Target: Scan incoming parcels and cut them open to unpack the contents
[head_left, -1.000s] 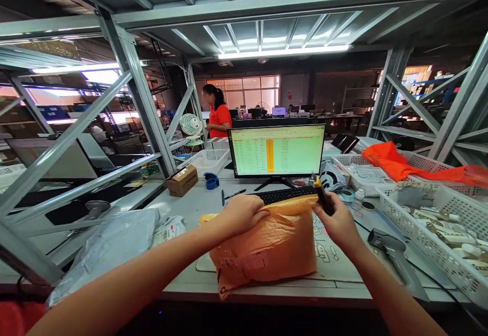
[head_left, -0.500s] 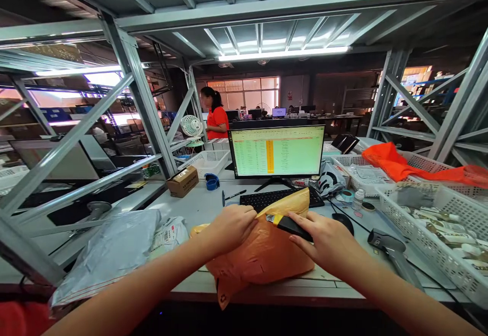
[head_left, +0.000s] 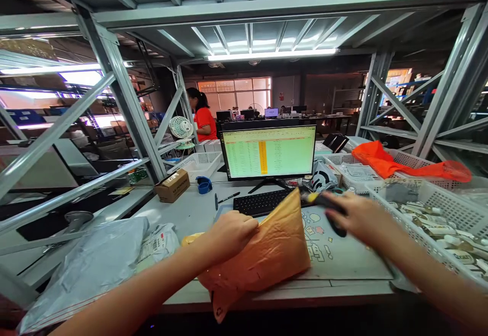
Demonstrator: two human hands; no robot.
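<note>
An orange plastic mailing bag stands tilted at the front of the desk, its top corner pointing up past the keyboard. My left hand is closed on the bag's upper edge. To the right of the bag, my right hand grips a black and yellow box cutter, blurred by motion. The cutter points left and is apart from the bag. Whether its blade is out I cannot tell. What lies inside the bag is hidden.
Behind the bag are a keyboard and a monitor. White baskets line the right side. A grey plastic parcel and a small cardboard box lie left. Beyond the desk stands a person in red.
My right hand has moved right with the box cutter, away from the bag's top edge. My left hand still holds the bag. The view has shifted slightly to the right.
</note>
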